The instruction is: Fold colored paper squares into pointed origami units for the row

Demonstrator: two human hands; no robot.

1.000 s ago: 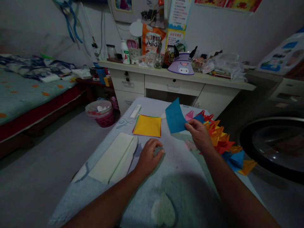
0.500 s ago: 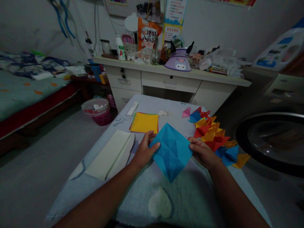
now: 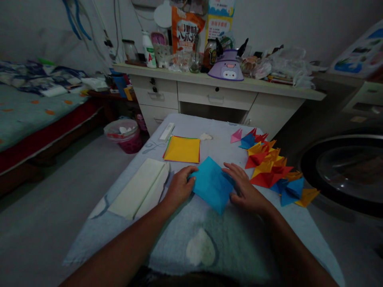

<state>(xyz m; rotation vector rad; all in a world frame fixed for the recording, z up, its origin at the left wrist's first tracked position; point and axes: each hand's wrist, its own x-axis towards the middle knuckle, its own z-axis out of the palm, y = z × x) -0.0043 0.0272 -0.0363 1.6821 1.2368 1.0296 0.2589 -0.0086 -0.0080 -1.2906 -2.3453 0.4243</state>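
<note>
A creased blue sheet of origami paper (image 3: 212, 184) is tilted just above the cloth-covered table, one corner toward me. My left hand (image 3: 182, 184) pinches its left corner between thumb and fingers. At the paper's right edge, my right hand (image 3: 243, 189) has its fingers stretched out and thumb apart; whether it touches the paper I cannot tell. Beyond the left hand lies a stack of square paper (image 3: 182, 149), yellow on top. To the right, folded paper figures (image 3: 271, 173) in red, orange, blue and pink lie in a row.
A folded pale cloth or paper (image 3: 139, 189) lies left of my left arm. Farther back are a small white box (image 3: 167, 131) and a crumpled white scrap (image 3: 206, 136). A cluttered white desk (image 3: 194, 75) borders the table's far end; a washing machine (image 3: 344, 119) stands at right.
My right hand has let go of the paper's right corner and spread its fingers. The sheet has turned and tilted lower, its near corner shifting right. My left hand keeps its hold.
</note>
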